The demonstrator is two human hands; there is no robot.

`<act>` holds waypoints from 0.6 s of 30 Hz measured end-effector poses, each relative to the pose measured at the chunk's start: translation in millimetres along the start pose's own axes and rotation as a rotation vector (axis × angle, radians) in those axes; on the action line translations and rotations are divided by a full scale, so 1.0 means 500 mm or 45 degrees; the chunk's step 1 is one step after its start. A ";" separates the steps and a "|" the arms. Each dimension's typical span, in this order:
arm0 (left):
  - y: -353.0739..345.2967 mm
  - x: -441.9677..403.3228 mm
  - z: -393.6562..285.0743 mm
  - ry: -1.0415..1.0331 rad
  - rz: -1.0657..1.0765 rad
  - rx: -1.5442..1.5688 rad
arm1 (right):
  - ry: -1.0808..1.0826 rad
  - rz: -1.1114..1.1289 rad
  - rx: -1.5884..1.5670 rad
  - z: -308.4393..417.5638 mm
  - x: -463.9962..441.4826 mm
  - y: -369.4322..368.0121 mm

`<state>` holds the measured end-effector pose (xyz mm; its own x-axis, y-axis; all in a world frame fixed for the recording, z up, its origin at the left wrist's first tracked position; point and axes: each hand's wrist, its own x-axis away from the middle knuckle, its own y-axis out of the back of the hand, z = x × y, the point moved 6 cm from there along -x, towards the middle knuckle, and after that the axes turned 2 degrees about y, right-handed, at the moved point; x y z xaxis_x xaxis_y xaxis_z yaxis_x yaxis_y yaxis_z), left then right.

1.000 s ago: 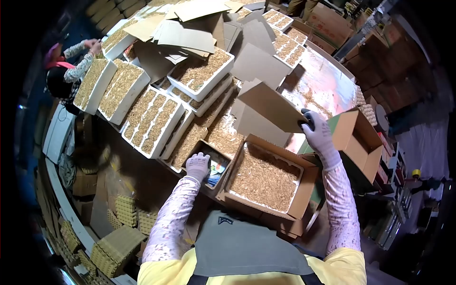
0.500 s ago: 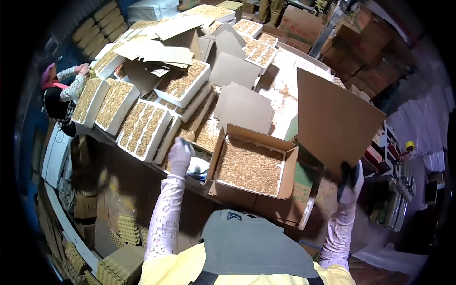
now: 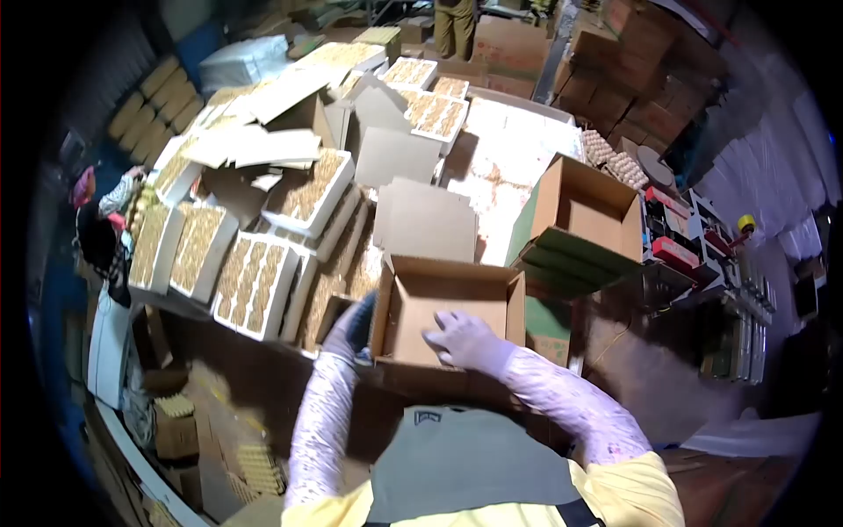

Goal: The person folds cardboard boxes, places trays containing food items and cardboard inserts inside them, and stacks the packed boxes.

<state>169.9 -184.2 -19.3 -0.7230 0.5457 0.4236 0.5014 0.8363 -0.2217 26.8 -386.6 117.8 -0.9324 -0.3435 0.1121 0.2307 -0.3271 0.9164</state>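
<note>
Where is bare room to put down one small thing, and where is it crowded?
The white surface is mostly bare between the grey cardboard sheets and the open green-sided box, with scattered bits. At left it is crowded: trays of tan filling, loose cardboard over some. Your right hand is over the near box.

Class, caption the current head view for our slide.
Gloved right hand over an open cardboard box, left hand beside it, filled white trays nearby.

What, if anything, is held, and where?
The left hand is at the box's left wall; whether it grips cannot be told. The right hand, spread over the cardboard inside, holds nothing.
</note>
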 end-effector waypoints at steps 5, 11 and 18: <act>-0.171 -0.007 -0.055 0.192 -0.053 -0.679 | -0.749 -1.224 -0.498 -0.245 0.284 0.147; -0.225 0.023 -0.105 0.068 -0.247 -0.892 | -1.319 -0.642 -0.771 -0.324 0.233 -0.224; -0.146 0.043 -0.051 0.164 -0.083 0.289 | -0.989 -0.863 -1.782 -0.317 0.247 -0.054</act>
<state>129.7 -234.7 28.2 -0.6766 0.4915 0.5483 0.3262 0.8677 -0.3752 -50.6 -559.5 45.9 -0.7660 0.4961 0.4089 -0.5703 -0.8179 -0.0760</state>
